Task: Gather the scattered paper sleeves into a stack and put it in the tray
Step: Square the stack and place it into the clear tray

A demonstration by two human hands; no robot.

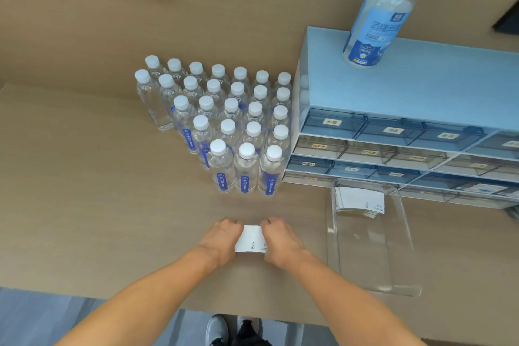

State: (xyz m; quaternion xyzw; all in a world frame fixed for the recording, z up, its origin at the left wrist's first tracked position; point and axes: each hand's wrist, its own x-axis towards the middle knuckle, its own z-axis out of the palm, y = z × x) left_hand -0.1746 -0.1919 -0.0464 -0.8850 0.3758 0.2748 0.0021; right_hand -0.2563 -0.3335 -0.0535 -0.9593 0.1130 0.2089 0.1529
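Squaring-up step, by the look of it. Left hand point(222, 239) and right hand point(280, 241) press in on either side of a white stack of paper sleeves point(251, 239) on the table point(98, 191), fingers curled closed around its short edges. The clear tray point(404, 247) sits near on the right with another pile of sleeves point(359, 201) at its far end. Next move likely needs a firm pinch, a lift, and a carry right into the tray.

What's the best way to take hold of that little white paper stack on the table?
Probably by its two short ends, one from each side, as the left hand and right hand do now. The paper stack lies flat and loose, so squeezing both ends keeps the sleeves aligned for moving to the tray.
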